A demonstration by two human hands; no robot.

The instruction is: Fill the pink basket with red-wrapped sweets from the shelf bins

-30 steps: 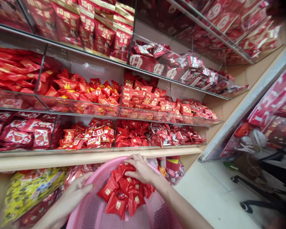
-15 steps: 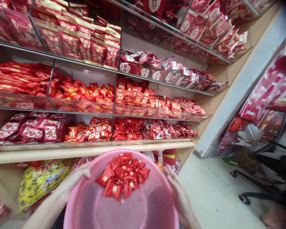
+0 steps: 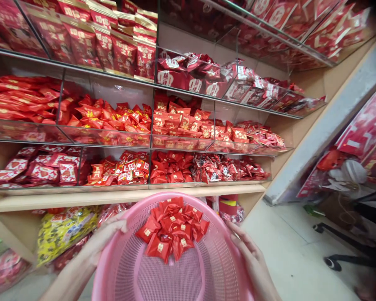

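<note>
A pink plastic basket (image 3: pixel 219 288) with mesh walls is held up in front of the shelves, tilted so that I look down into it. Several small red packets with gold print (image 3: pixel 172 225) lie heaped against its far side. My left hand (image 3: pixel 108 234) grips the left rim, its thumb over the edge and the other fingers hidden below. On the right side, my right hand (image 3: pixel 247 253) is closed against the outer wall and rim of the basket, fingers pointing forward.
Glass-fronted shelves (image 3: pixel 181 144) full of red packets rise ahead, above a wooden ledge (image 3: pixel 65 200). Below sits a yellow patterned bag (image 3: pixel 65 230). To the right are the pale floor (image 3: pixel 282 251), a grey wall edge (image 3: pixel 316 125) and a chair's wheeled base (image 3: pixel 347 246).
The basket has shifted a little to the right in view, with both hands still on it. The shelves look slightly nearer. The red packets stay heaped at the far side.
</note>
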